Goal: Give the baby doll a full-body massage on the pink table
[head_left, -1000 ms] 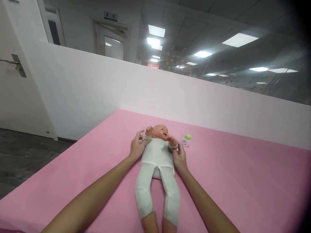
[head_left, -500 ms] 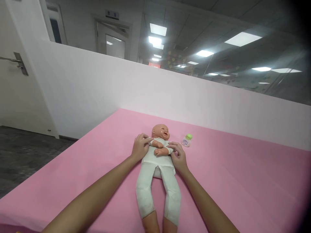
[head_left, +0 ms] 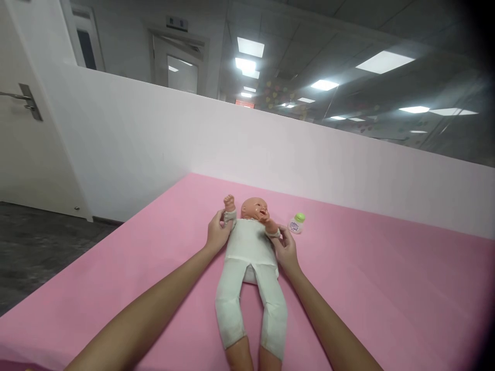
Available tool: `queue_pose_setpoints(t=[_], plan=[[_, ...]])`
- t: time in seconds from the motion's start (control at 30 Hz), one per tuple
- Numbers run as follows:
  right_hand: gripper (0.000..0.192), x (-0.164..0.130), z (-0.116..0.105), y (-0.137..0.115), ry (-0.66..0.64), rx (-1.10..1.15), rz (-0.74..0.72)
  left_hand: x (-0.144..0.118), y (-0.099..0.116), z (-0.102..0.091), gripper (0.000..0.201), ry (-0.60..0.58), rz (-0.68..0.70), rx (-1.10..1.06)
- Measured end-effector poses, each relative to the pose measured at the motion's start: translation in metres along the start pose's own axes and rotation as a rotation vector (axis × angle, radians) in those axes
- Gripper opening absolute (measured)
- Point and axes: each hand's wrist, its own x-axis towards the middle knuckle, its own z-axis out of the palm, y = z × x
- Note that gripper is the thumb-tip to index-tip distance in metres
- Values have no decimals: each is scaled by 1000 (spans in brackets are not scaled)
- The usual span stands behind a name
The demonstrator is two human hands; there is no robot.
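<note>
Pink mat [head_left: 386,288] bears supine baby doll [head_left: 251,252], white-suited.

One baby doll [head_left: 251,257] on pink mat [head_left: 386,288] — two hands at it; one green-capped bottle [head_left: 296,223] beside doll's head.

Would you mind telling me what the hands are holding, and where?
Each hand, left hand and right hand, holds the white-suited plastic baby doll by one sleeved forearm.

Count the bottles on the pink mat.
1. The bottle, with a green cap, stands on the pink mat just beyond the right hand, beside the doll's head. No other shows; none seems hidden.
</note>
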Motion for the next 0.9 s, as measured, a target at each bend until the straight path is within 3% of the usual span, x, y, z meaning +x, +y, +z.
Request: queue_pose_setpoints(t=[0.13,0.3,0.37,0.47,0.57,0.67,0.9], plan=[[32,3,-3,7,144,187,93,4,-10,-1,23,77,-130,-56],[36,4,-3,11,185,274,125,7,-17,0,26,119,-205,-113],[36,3,-2,8,172,237,106,7,-16,-1,25,111,-201,-116],[36,0,-1,3,88,81,45,6,-12,-2,25,10,-136,-84],[31,-1,-1,-2,-58,-165,-126,4,-7,-1,29,-134,-11,44],[29,-2,0,-4,-128,-305,-258,1,-3,0,33,-187,87,162],[27,-4,3,0,-34,-254,-139,0,-6,1,33,-140,26,104]])
